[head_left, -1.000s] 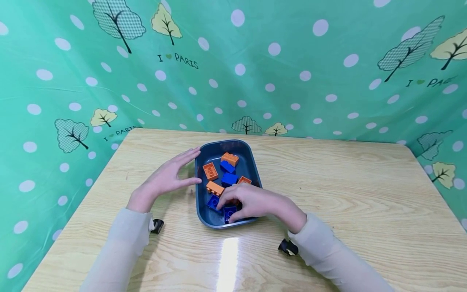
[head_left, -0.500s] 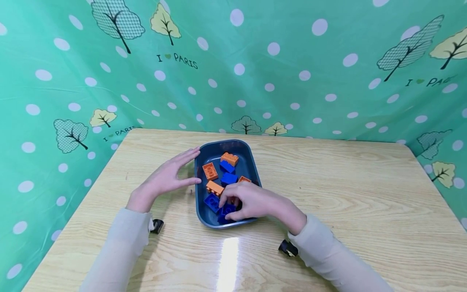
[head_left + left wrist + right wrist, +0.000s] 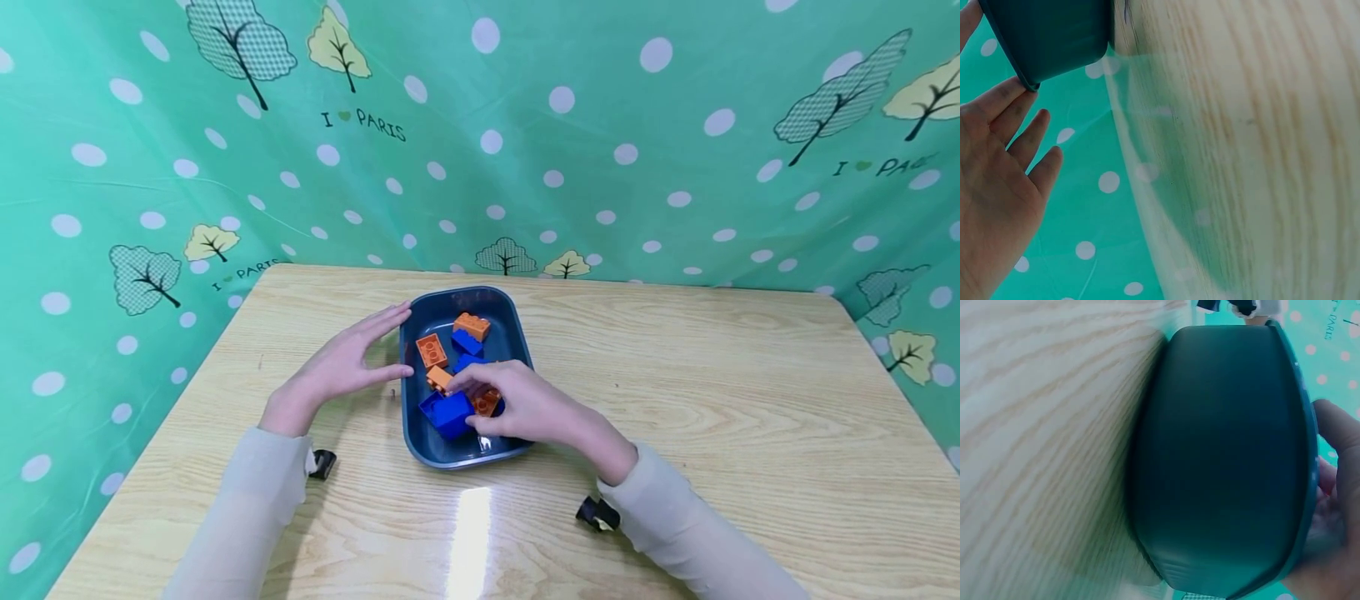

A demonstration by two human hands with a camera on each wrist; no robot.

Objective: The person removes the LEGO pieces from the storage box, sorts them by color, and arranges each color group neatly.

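A dark blue plastic tray [image 3: 416, 446] on the table holds several orange and blue toy bricks. My left hand [image 3: 341, 362] is beside it, fingers extended, with its fingertips and thumb touching the left rim. My right hand [image 3: 525, 404] reaches over the right rim; its curved fingers and thumb pinch a blue brick [image 3: 453, 415], smooth face showing. Another blue brick [image 3: 430, 406] is partly covered by it. An orange brick [image 3: 438, 379] lies right at the index fingertip, and another orange brick [image 3: 486, 403] shows under the palm. The right wrist view has mostly the tray's outer wall [image 3: 1222, 450].
Farther back in the tray are an orange brick [image 3: 431, 351], an upright orange brick [image 3: 472, 326] and a blue brick [image 3: 467, 342]. The wooden table [image 3: 675, 375] runs back to a green dotted cloth [image 3: 600, 192].
My right hand has moved away from the near end of the tray, and the blue brick has shifted up and left with it. One orange brick has shifted slightly back. My left hand stays put.
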